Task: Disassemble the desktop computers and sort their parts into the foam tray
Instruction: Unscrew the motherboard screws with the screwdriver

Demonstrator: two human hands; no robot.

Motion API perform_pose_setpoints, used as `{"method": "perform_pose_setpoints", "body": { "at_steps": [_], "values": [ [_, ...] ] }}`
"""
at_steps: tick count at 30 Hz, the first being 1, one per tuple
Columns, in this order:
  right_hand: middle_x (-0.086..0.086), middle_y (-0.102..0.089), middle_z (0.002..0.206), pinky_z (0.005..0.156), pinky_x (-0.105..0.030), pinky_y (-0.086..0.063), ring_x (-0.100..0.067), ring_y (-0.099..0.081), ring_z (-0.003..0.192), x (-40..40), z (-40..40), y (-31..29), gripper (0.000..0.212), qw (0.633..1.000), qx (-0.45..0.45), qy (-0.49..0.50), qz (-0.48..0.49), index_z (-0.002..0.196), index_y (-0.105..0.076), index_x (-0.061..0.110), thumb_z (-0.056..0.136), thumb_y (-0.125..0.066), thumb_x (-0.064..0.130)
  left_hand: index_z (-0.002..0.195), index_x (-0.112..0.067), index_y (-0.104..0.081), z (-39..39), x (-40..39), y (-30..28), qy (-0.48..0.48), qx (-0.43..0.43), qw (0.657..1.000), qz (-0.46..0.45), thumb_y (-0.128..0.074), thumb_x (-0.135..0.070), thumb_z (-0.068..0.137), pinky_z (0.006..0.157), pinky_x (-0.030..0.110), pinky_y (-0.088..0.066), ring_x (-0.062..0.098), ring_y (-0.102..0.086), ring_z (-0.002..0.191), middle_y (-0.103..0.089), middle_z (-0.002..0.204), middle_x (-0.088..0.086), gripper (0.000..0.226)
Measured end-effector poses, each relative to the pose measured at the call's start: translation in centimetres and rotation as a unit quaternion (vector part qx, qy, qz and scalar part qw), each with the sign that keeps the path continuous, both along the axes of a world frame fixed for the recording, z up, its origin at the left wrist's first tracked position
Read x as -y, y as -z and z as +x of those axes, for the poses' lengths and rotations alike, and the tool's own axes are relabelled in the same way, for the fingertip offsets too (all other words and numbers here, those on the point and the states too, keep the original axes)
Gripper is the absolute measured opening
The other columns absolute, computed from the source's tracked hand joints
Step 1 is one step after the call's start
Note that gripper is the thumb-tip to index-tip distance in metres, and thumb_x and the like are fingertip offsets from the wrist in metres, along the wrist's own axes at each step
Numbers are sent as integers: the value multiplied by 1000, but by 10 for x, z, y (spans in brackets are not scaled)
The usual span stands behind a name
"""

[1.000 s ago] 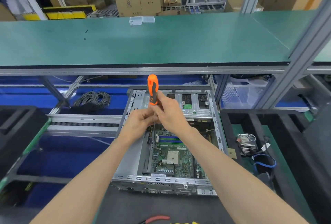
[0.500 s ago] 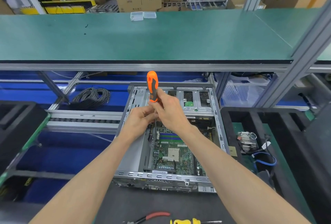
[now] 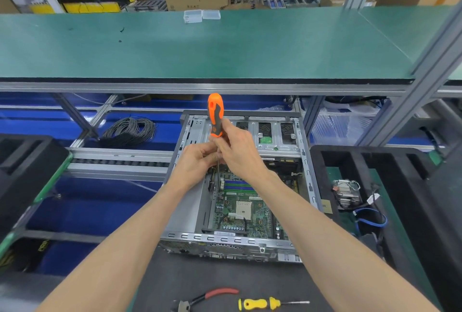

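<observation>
Over on my far left there's a black foam block (image 3: 27, 161) and a coil of grey cable (image 3: 128, 130) on the blue shelf; then my left hand (image 3: 197, 161), fingers pinched on the thin shaft just under the handle. My right hand (image 3: 237, 148) is wrapped round the bottom of the orange screwdriver (image 3: 215, 114), held upright over the open computer case (image 3: 240, 186) with its green motherboard (image 3: 246, 209); red cutters (image 3: 205, 298) and a yellow screwdriver (image 3: 265, 303) lie up front; the foam tray (image 3: 390, 159) sits right of the case, with a heatsink (image 3: 347, 194) and blue cable (image 3: 372, 216) in it.
</observation>
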State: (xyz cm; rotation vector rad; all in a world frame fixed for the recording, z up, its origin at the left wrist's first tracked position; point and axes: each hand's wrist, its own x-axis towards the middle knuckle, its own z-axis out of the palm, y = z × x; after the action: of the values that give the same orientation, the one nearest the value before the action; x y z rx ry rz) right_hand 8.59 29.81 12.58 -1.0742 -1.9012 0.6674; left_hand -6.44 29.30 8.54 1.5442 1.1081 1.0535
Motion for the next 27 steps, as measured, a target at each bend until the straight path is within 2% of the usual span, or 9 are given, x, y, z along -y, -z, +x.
{"method": "perform_pose_setpoints", "body": {
  "at_steps": [7,11,14,22,27],
  "values": [
    [-1,-59,71,66,-47,-46,-24,-56,68,1,1,0,5,1000,-4,2,-2,98,-51,17,100,-55,19,100,-41,-76,1,1,-1,6,-2,1000,2,-61,-14,96,85,26,-58,17,-74,98,-78,101,-2,31],
    [3,-58,70,66,-47,-47,-23,-56,68,2,0,0,4,1000,-2,0,-1,98,-50,20,100,-55,19,101,-39,-77,1,2,-2,10,-2,1000,5,-61,-9,97,87,29,-59,20,-74,99,-77,103,0,34],
    [4,-57,70,66,-46,-46,-22,-55,68,3,-1,0,4,1000,-2,1,1,99,-51,19,100,-54,19,101,-39,-77,1,2,-2,7,-4,1000,7,-60,-8,97,85,27,-59,20,-74,99,-77,103,0,35],
    [5,-57,70,66,-46,-47,-23,-56,68,3,0,0,6,1000,5,6,0,102,-53,14,99,-56,19,99,-38,-77,0,1,1,-3,-22,1000,8,-63,-20,93,88,35,-59,20,-74,99,-77,100,1,24],
    [4,-60,72,70,-42,-49,-21,-56,68,2,-1,-4,17,999,32,37,25,97,-55,13,93,-66,26,95,-44,-76,0,4,-1,-20,-75,997,20,-62,-24,92,86,37,-58,14,-74,94,-78,94,-4,25]
  ]
}}
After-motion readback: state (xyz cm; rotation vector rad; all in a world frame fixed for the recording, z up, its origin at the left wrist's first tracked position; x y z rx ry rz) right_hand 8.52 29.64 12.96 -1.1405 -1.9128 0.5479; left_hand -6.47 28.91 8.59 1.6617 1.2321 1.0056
